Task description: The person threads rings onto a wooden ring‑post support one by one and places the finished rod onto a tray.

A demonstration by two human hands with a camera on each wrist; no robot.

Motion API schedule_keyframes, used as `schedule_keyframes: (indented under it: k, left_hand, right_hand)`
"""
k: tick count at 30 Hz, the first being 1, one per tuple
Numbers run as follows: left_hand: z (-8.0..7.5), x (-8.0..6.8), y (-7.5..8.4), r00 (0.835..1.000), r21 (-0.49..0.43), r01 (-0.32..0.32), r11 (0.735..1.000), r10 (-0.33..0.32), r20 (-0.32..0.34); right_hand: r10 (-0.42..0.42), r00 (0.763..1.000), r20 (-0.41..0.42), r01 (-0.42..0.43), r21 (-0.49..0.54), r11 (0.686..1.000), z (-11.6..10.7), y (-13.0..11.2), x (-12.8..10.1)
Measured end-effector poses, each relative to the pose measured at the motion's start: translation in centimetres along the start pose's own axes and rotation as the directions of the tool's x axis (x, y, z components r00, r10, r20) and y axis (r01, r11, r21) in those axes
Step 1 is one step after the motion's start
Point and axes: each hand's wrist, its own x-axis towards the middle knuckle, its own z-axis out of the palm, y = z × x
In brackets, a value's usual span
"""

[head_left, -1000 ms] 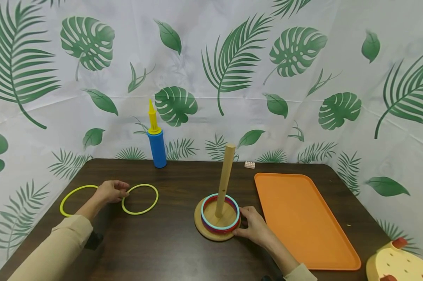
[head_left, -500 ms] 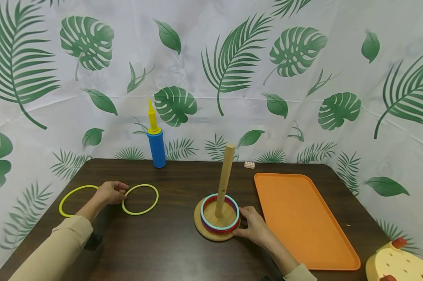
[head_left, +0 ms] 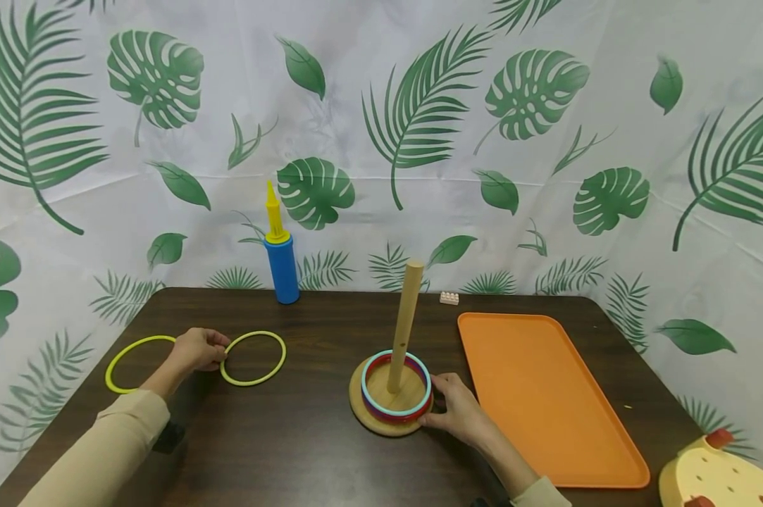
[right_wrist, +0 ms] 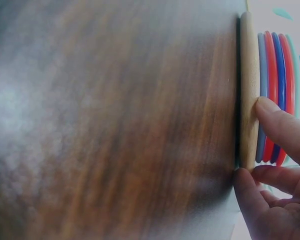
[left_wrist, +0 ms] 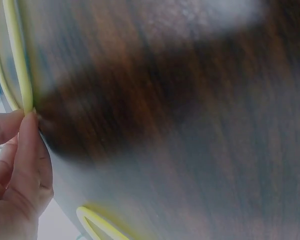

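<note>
My left hand point(head_left: 199, 348) pinches the left edge of a thin yellow ring point(head_left: 285, 352) between thumb and fingers. In the left wrist view, the fingertips meet on that ring point(left_wrist: 21, 55). A second yellow ring point(head_left: 110, 370) lies farther left, partly behind the forearm. Near the middle stands a ring-toss stand, with an upright wooden post point(head_left: 406, 320) on a round base point(head_left: 381, 428). Several rings, red, blue and a light blue one point(head_left: 364, 384) on top, are stacked around the post. My right hand point(head_left: 460, 412) grips the base's right edge, thumb against the lowest ring.
An orange tray point(head_left: 546, 401) lies right of the stand. A blue and yellow hand pump point(head_left: 282, 260) stands at the back, left of centre. A small pink toy brick point(head_left: 449, 298) sits at the back edge. A cream perforated object point(head_left: 723, 475) is at front right.
Hardly anything differs. The left fingertips have dipped very slightly at the yellow ring's edge; the right hand and the stand keep their places.
</note>
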Motion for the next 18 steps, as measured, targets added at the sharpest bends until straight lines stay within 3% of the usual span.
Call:
schedule_keyframes:
  k: [18]
  left_hand:
    - [0.15, -0.41, 0.94, 0.999, 0.081, 0.022, 0.996, -0.018, -0.047]
  right_hand:
    - [-0.021, 1.0, -0.007, 0.021, 0.005, 1.0, 0.05, 0.16, -0.14]
